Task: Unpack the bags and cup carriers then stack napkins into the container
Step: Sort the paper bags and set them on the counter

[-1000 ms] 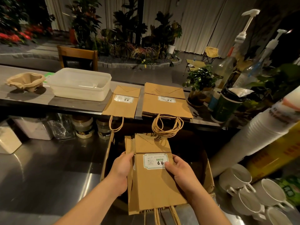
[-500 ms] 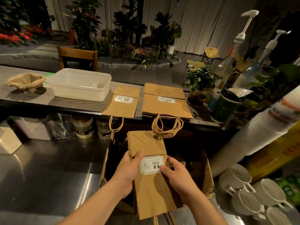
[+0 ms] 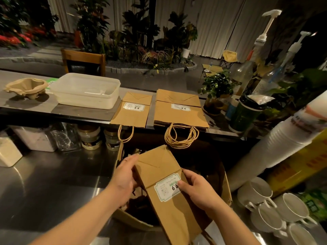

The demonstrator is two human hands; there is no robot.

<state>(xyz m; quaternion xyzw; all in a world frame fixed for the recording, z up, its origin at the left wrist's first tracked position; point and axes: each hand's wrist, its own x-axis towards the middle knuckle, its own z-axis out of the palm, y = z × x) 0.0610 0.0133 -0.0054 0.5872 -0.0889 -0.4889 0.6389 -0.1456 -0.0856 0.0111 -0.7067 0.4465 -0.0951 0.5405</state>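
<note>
Head view: both hands on a flat paper bag over the box

Right hand [image 3: 198, 190] grips the folded brown paper bag [image 3: 164, 184] at its right edge, thumb pressed on the white label. Left hand [image 3: 123, 179] holds the bag's left edge, fingers curled behind it — probably a pinch, though the fingertips are hidden. Bag is tilted, folded base pointing up and away, held above the open cardboard box [image 3: 224, 184] on the steel counter [image 3: 53, 183]. On the raised shelf beyond: single flat bag [image 3: 131, 110], just right of it a stack of bags [image 3: 178, 110], handles hanging over the edge. Further left — plastic container [image 3: 85, 90], then pulp cup carrier [image 3: 26, 87]. White cups [image 3: 276, 207] at right.
</note>
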